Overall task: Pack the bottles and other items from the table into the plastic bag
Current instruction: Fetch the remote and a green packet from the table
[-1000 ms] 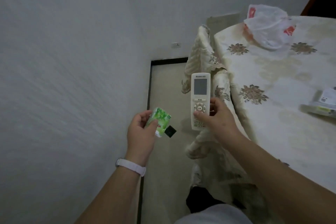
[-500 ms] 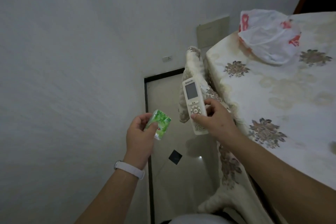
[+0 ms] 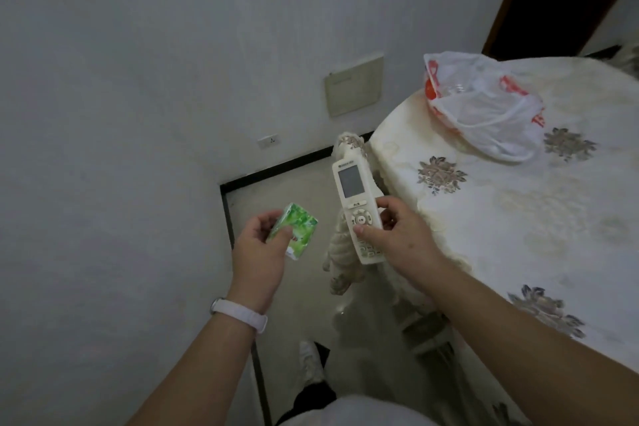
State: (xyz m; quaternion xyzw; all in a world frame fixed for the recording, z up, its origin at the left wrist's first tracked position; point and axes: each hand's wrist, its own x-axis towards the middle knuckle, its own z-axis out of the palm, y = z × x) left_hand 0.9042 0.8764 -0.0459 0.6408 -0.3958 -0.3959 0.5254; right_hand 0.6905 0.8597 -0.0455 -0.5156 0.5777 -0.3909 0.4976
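1. Plastic bag (image 3: 484,107): white, translucent, red print whose characters are not legible. It lies slumped on the far part of the table (image 3: 518,218), mouth open.
2. Remote (image 3: 356,211): white, with a grey screen, a round pad and rows of keys. The small logo above the screen and the button label below it are too small to read.
3. Right hand (image 3: 397,242) grips the remote's lower half with the thumb on its face, held beside the table edge.
4. Green packet (image 3: 297,232): small, with a leafy print, a white end and a red mark; text illegible. Left hand (image 3: 259,259) pinches it over the floor, well apart from the bag.
5. The hands are apart, each holding its own item.
6. The table carries a cream cloth with brown flower motifs. A pale band (image 3: 238,313) sits on the left wrist. A socket (image 3: 269,141) and a beige panel (image 3: 354,85) are on the wall.
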